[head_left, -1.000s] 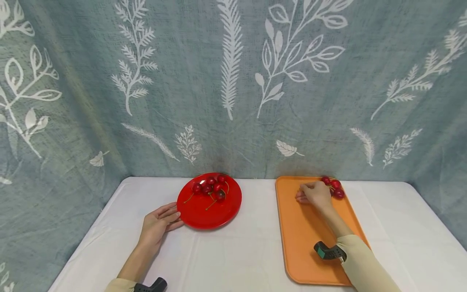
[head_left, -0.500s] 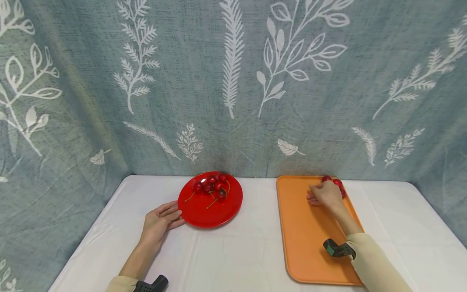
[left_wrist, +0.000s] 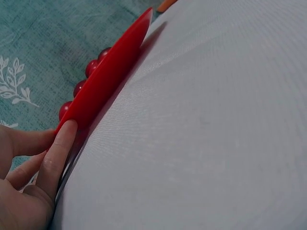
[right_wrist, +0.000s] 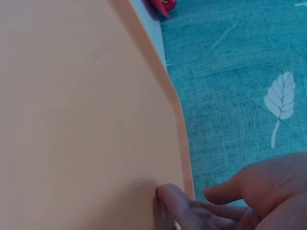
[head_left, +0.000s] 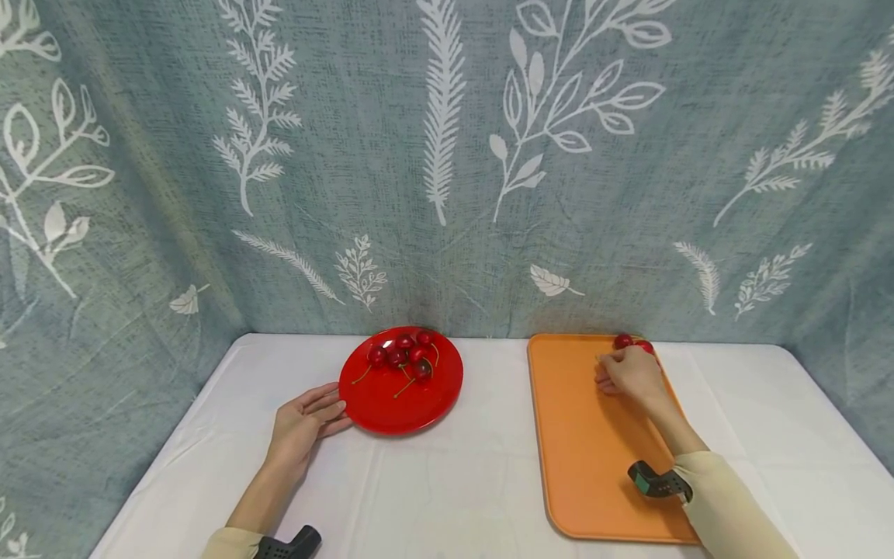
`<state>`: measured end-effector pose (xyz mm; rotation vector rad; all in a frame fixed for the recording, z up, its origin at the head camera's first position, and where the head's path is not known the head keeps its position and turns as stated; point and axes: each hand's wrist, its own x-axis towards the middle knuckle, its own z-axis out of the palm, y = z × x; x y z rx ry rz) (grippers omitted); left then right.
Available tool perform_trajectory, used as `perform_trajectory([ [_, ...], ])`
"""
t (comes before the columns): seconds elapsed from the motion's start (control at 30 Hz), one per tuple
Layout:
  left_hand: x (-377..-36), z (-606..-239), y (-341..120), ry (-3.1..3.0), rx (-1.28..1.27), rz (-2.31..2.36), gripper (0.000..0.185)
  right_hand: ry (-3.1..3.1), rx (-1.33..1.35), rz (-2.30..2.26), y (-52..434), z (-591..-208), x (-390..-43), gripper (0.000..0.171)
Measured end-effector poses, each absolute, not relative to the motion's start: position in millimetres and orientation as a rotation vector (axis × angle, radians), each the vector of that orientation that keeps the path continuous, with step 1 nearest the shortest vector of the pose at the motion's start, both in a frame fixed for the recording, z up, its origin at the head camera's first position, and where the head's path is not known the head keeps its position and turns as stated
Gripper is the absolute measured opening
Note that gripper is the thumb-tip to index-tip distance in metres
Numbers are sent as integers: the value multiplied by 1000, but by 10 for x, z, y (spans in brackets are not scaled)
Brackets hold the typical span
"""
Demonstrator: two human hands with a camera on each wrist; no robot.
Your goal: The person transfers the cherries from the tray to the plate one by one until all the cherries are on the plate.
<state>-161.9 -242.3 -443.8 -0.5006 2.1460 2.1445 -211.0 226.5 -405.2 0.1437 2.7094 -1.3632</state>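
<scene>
A red plate (head_left: 398, 407) with several stemmed cherries (head_left: 396, 356) sits left of centre on the white table. My left hand (head_left: 300, 427) is at its left edge, holding the rim; the left wrist view has one fingertip (left_wrist: 69, 127) against the plate's underside and another at the top. My right hand (head_left: 632, 374) is over the far right of the orange tray (head_left: 580, 458). Two cherries (head_left: 623, 341) show just beyond it; the hand hides any others there. The right wrist view has its fingers (right_wrist: 173, 196) low over the tray, a gap between thumb and fingertip, no cherry visible.
White cloth (head_left: 489, 466) covers the table between plate and tray. A grey-green curtain (head_left: 363, 155) with white leaf prints hangs along the back and both sides. The tray has a low raised rim. A dark band sits on each wrist.
My right hand has moved rightward over the tray toward its far right corner, covering more of the cherries there. The left hand has stayed at the plate, and the cherries on it have not moved.
</scene>
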Motion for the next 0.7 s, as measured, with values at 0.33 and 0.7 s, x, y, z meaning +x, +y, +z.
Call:
perform_trajectory([
  [0.33,-1633,-4451,-2431,2156,-496,2141,51,2714,153,-1294,2352,-4071,-2091,35],
  [0.7,-1646,-4448,-2436,2140,-516,2139,52,2997,130,-885,2482,-4005,-1988,33],
])
